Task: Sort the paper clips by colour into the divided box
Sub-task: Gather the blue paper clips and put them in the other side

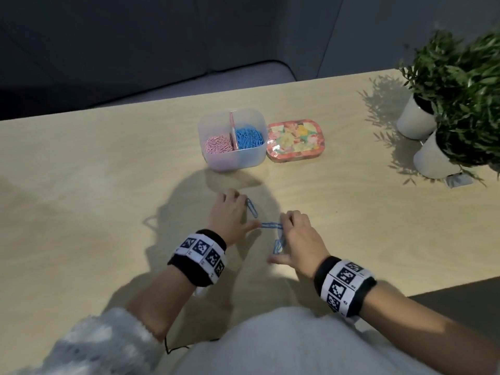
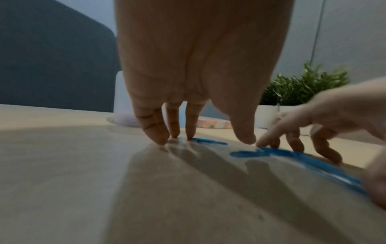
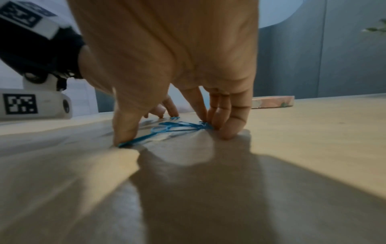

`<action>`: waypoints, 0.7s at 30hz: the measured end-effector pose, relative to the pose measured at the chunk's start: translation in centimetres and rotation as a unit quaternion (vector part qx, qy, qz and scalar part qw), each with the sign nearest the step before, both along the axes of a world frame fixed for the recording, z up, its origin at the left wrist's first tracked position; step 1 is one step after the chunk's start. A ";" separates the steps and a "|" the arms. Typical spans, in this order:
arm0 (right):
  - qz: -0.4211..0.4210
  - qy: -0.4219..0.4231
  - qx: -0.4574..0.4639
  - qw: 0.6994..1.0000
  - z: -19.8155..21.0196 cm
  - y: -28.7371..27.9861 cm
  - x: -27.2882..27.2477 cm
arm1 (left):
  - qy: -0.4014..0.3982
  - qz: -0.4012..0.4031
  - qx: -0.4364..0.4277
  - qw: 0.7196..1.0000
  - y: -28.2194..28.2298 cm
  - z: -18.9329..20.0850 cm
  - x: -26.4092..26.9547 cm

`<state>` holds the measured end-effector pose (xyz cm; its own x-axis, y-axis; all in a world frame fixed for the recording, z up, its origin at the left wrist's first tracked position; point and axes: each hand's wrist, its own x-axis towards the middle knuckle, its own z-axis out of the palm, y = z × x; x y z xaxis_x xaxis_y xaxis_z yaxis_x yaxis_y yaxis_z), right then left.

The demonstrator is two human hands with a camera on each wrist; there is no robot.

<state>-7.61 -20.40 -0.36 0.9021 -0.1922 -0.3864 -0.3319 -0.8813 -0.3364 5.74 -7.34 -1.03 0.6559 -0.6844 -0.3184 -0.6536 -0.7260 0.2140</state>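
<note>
The translucent divided box [image 1: 213,158] stands mid-table, with pink clips [image 1: 217,144] in its left compartment and blue clips [image 1: 249,138] in its right. Three blue clips lie on the table near me. My left hand [image 1: 243,212] [image 2: 217,138] stands on its straight fingertips beside the far clip [image 1: 251,208] [image 2: 208,141], and its thumb is at one end of the middle clip [image 1: 272,226]. My right hand [image 1: 282,239] [image 3: 171,133] spans the other two. Its fingers press the middle clip's other end and its thumb presses the near clip [image 1: 278,246] [image 3: 177,127].
A floral tin [image 1: 295,139] sits right of the box, touching it. Two potted plants in white pots [image 1: 414,120] [image 1: 433,158] stand at the table's far right. The table's far edge runs behind the box, and a dark sofa lies beyond.
</note>
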 end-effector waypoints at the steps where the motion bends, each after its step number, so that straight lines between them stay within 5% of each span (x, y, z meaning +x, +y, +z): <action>1: 0.003 -0.004 0.007 1.000 -0.3 0.2 0.1 | -0.004 -0.013 -0.007 1.000 0.0 -0.3 -0.5; 12: -0.040 -0.071 0.084 0.993 -1.2 -1.0 0.1 | -0.011 -0.160 -0.050 0.986 -0.9 -1.5 -2.2; 21: -0.097 -0.033 0.076 0.992 -1.4 -2.6 0.3 | 0.063 -0.050 -0.042 0.996 -0.6 -1.1 -2.1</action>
